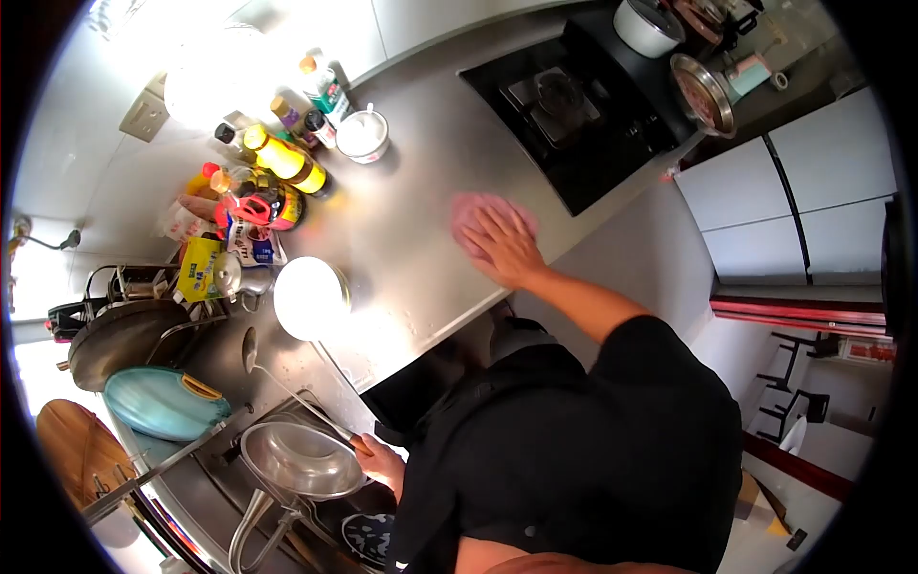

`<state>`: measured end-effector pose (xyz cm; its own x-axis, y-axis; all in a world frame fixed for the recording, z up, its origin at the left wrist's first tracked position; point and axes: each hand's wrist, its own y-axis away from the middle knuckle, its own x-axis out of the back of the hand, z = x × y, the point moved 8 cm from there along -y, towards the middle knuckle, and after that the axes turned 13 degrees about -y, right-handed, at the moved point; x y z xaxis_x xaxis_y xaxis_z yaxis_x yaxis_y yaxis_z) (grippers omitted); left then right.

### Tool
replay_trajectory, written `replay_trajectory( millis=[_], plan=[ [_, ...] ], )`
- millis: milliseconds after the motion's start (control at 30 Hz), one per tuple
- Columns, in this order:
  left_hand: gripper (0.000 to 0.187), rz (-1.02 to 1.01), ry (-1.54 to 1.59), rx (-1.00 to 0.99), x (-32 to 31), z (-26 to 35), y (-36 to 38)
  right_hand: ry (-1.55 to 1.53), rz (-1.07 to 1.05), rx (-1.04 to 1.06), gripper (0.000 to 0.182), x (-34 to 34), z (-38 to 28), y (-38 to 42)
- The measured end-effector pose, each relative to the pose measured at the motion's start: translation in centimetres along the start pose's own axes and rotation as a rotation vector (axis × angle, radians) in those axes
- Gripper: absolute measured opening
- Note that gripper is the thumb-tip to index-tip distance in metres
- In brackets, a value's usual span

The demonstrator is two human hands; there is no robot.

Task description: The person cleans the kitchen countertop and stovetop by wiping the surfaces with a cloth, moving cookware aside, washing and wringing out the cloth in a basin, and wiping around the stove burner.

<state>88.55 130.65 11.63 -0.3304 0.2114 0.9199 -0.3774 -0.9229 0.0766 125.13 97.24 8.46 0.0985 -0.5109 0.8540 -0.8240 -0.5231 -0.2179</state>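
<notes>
My right hand [502, 247] lies flat on a pink cloth [467, 212], fingers stretched out, pressing it against the steel counter [411, 230]. The cloth shows around the fingers. At lower left, my left hand [381, 465] is closed around the dark handle end of a long ladle [296, 397]. The ladle's bowl points away to the upper left, beside a white round bowl or plate [308, 298]. Just below the ladle handle is a shiny metal basin [301, 461], close to my left hand.
Bottles [287, 161], seasoning packets [199, 268] and a small white lidded pot [362, 134] line the wall side. A black gas stove [574, 110] is set into the counter's far end. A dark wok [129, 344] and blue-green basin [164, 402] stand at left.
</notes>
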Motion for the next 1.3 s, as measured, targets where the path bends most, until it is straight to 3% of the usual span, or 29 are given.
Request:
replay_trajectory(
  millis=[133, 400, 533, 567, 633, 667, 733, 867, 933, 1000, 1133, 1300],
  plan=[
    [0.045, -0.035, -0.046, 0.0, -1.7, -0.6, -0.7, 0.015, -0.05, -0.044, 0.058, 0.3, 1.7, -0.5],
    [0.048, -0.04, -0.191, 0.084, -1.1, 1.0, 0.6, 0.073, 0.278, -0.152, 0.056, -0.8, 13.0, -22.4],
    [0.05, -0.006, -0.233, 0.058, -0.7, 1.9, 0.6, 0.03, 0.378, -0.167, 0.051, -0.3, 15.7, -28.8],
    [0.049, -0.031, -0.227, 0.099, -0.4, 3.7, 1.1, 0.024, 0.369, -0.177, 0.051, -1.0, 16.2, -28.5],
    [0.049, -0.007, -0.193, 0.075, -1.4, 0.9, -0.3, 0.023, 0.413, -0.11, 0.045, -1.1, 15.3, -27.4],
    [0.05, -0.067, -0.295, 0.159, -1.3, 1.9, -0.6, 0.002, 0.414, -0.025, 0.041, -0.3, 13.9, -25.1],
    [0.051, 0.004, -0.258, 0.094, -1.6, 2.8, -1.4, 0.013, 0.381, 0.026, 0.04, 1.0, 10.9, -18.7],
    [0.049, -0.014, -0.243, 0.1, -2.8, 2.2, -3.3, -0.004, 0.116, -0.006, 0.041, 3.5, 5.7, -4.8],
    [0.047, 0.003, -0.227, 0.08, -3.1, 2.4, -3.8, -0.026, 0.046, -0.037, 0.043, 3.9, 5.7, -1.9],
    [0.045, -0.008, -0.202, 0.085, -3.5, 2.2, -4.0, -0.056, -0.04, -0.063, 0.044, 2.6, 6.2, -2.7],
    [0.047, -0.013, -0.209, 0.113, -4.3, 0.5, -4.6, 0.076, 0.226, -0.135, 0.046, 1.6, 10.1, -13.6],
    [0.056, 0.012, -0.253, 0.133, -3.3, 0.9, -4.6, 0.077, 0.13, -0.116, 0.052, -3.1, 5.9, -14.4]
  ],
)
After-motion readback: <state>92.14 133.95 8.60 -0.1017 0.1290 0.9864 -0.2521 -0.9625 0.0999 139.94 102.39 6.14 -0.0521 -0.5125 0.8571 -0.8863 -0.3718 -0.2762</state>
